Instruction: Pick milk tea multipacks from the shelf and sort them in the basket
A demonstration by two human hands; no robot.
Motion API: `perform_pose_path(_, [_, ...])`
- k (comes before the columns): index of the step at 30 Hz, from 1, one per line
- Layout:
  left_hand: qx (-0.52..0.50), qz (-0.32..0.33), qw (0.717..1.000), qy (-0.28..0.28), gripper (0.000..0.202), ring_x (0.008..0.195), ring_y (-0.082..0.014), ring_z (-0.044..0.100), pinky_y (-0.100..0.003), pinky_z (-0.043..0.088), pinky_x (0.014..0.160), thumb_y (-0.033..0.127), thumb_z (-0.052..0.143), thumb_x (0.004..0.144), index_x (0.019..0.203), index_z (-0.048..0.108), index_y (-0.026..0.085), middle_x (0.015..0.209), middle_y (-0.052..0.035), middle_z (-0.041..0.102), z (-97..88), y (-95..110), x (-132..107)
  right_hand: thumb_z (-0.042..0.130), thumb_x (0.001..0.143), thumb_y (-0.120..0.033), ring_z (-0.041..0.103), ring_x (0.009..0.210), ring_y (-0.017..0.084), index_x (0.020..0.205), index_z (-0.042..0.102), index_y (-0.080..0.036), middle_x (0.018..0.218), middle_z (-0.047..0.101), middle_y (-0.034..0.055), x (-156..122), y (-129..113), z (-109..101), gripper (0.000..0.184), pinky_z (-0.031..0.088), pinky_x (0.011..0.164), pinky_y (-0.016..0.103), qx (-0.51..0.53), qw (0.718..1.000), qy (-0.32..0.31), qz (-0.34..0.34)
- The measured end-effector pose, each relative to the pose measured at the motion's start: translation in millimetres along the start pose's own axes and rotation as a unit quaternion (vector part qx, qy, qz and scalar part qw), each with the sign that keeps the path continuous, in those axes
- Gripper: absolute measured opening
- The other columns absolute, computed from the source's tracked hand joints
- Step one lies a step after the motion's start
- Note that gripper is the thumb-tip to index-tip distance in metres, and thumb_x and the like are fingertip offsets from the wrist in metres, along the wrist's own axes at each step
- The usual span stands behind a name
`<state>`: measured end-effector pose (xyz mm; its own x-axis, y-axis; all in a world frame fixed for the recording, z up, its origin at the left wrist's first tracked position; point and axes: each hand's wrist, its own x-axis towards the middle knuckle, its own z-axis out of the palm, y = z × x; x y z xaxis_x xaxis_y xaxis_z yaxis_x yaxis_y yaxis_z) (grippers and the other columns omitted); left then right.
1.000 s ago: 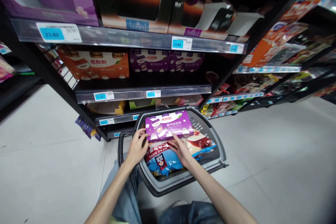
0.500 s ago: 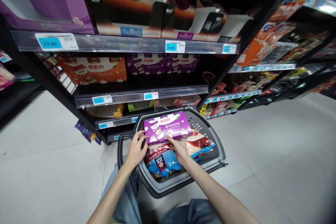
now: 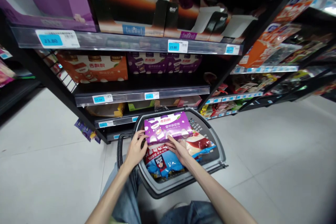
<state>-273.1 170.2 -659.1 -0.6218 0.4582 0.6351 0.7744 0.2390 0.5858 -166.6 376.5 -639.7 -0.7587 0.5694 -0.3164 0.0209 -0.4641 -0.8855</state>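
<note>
A purple and white milk tea box (image 3: 168, 126) lies inside the grey shopping basket (image 3: 219, 140), along its far side. My left hand (image 3: 136, 148) grips the left end of the box, with fingertips over its top edge. At the front edge, my right hand (image 3: 180, 149) has its thumb on the box and its curled fingers just below, partly hidden. Below the box lie a blue and red Quaker bag (image 3: 168, 164) and a cream and red bag (image 3: 198, 140). The basket's black handle (image 3: 120, 152) is folded out to the left.
Shelves ahead hold an orange milk tea carton (image 3: 94, 67), purple cartons (image 3: 164, 63) and opened display boxes (image 3: 131, 10). A purple snack packet (image 3: 88, 131) hangs beside the shelf post. Packaged snacks (image 3: 249, 80) fill shelves at right. Pale floor tiles (image 3: 262, 140) surround the basket.
My right hand's fingers have shifted slightly at the front edge of the milk tea box and show more below the thumb. The box and my left hand stay in place.
</note>
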Motion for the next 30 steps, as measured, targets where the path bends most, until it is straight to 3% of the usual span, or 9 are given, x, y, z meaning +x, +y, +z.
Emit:
perform_pose_path(6, [-0.014,-0.012,1.0,-0.004,0.02,0.119,-0.0228,0.056,-0.043,0.048,0.105,0.019,0.048,0.094,0.11,0.06,0.02,0.132,-0.011,0.048,-3.1,3.2,-1.5,0.092,0.055,-0.033,0.068,0.068,0.016,0.082,0.044,-0.024,0.064,0.058,-0.0065,-2.2,-4.5,6.8,0.056,0.062,0.077,0.029,0.045,0.999,0.016,-0.008])
perform_pose_path(10, [-0.022,-0.024,0.999,0.004,0.029,0.124,-0.0242,0.054,-0.045,0.046,0.108,0.02,0.047,0.094,0.122,0.055,0.021,0.133,-0.012,0.049,-5.7,5.5,-3.5,0.091,0.059,-0.032,0.066,0.064,0.016,0.081,0.047,-0.023,0.058,0.053,-0.0075,-6.2,-13.6,5.2,0.05,0.062,0.083,0.034,0.085,0.996,-0.036,-0.002])
perform_pose_path(14, [-0.048,-0.044,0.998,0.012,0.046,0.122,-0.0228,0.055,-0.043,0.047,0.107,0.022,0.047,0.096,0.141,0.038,0.022,0.135,-0.0128,0.049,-7.2,7.1,-5.0,0.089,0.063,-0.031,0.071,0.087,0.021,0.085,0.05,-0.022,0.078,0.067,0.0,-16.1,-23.6,3.0,0.045,0.057,0.098,0.039,0.123,0.987,-0.099,-0.014])
perform_pose_path(17, [-0.053,-0.046,0.998,0.001,0.044,0.122,-0.0232,0.056,-0.043,0.047,0.106,0.025,0.046,0.097,0.14,0.039,0.022,0.137,-0.0132,0.049,-7.4,7.9,-5.0,0.087,0.066,-0.029,0.067,0.108,0.024,0.088,0.052,-0.022,0.096,0.07,0.0015,-25.8,-28.5,0.6,0.042,0.052,0.105,0.044,0.117,0.983,-0.125,-0.068])
perform_pose_path(23, [-0.093,-0.078,0.992,-0.022,0.046,0.126,-0.0255,0.053,-0.046,0.042,0.11,0.035,0.048,0.099,0.142,0.04,0.021,0.141,-0.0136,0.049,-8.2,4.8,-7.4,0.089,0.064,-0.025,0.064,0.113,0.024,0.116,0.06,-0.022,0.105,0.071,0.0029,-31.3,-32.0,-13.7,0.059,0.047,0.11,0.042,0.052,0.979,-0.168,-0.102])
perform_pose_path(26, [-0.207,-0.098,0.973,-0.038,0.056,0.125,-0.027,0.054,-0.047,0.044,0.108,0.043,0.048,0.098,0.148,0.033,0.021,0.143,-0.0154,0.048,-11.6,0.6,-13.2,0.09,0.063,-0.027,0.065,0.111,0.024,0.119,0.061,-0.023,0.107,0.072,0.0039,-30.8,-33.0,-19.8,0.063,0.049,0.107,0.039,0.035,0.978,-0.177,-0.102])
perform_pose_path(30, [-0.397,-0.116,0.91,-0.029,0.072,0.139,-0.0302,0.042,-0.044,0.043,0.11,0.053,0.056,0.093,0.152,0.028,0.022,0.154,-0.0159,0.037,-16.9,2.2,-18.4,0.09,0.063,-0.03,0.066,0.109,0.026,0.105,0.067,-0.02,0.104,0.073,0.0057,-30.7,-31.9,-26.2,0.049,0.049,0.107,0.041,0.004,0.978,-0.193,-0.08])
